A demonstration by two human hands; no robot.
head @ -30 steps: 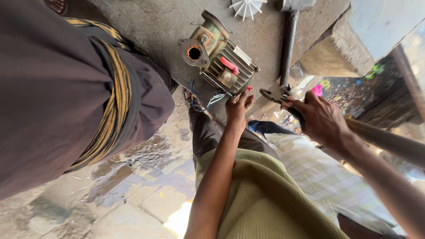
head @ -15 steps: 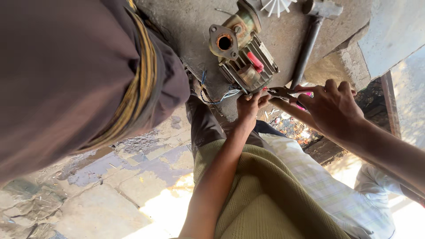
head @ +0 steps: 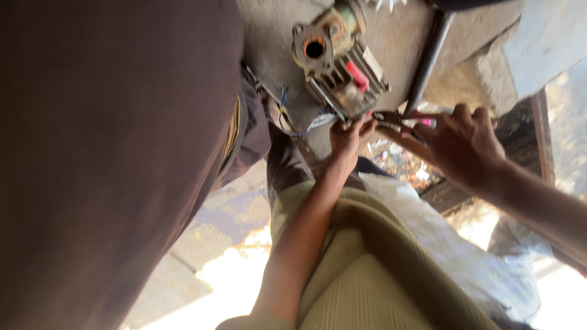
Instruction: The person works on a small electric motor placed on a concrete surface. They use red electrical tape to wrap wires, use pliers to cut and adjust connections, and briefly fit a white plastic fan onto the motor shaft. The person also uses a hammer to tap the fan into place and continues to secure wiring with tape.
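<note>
Electric motor (head: 339,61): ribbed grey metal casing, a round flanged opening with a copper-coloured bore at one end, a red tab on its side; lies on a rough concrete slab (head: 403,36) near the top of the view. Thin blue and white wires (head: 299,125) trail from its lower end.

Left hand (head: 348,137): fingers bunched against the motor's lower corner where the wires leave, pinching there; what exactly they pinch cannot be told.

Right hand (head: 458,143): closed around a pair of pliers (head: 397,119) with dark metal jaws and a pink handle, the tip pointing at the motor's lower edge, just beside the left hand.

Dark metal pipe (head: 428,58): smooth, round, running aslant across the slab beside the motor.

Ribbed olive knit garment (head: 367,269) covers the person's front. A second person's dark brown cloth (head: 110,153) fills the left side.
</note>
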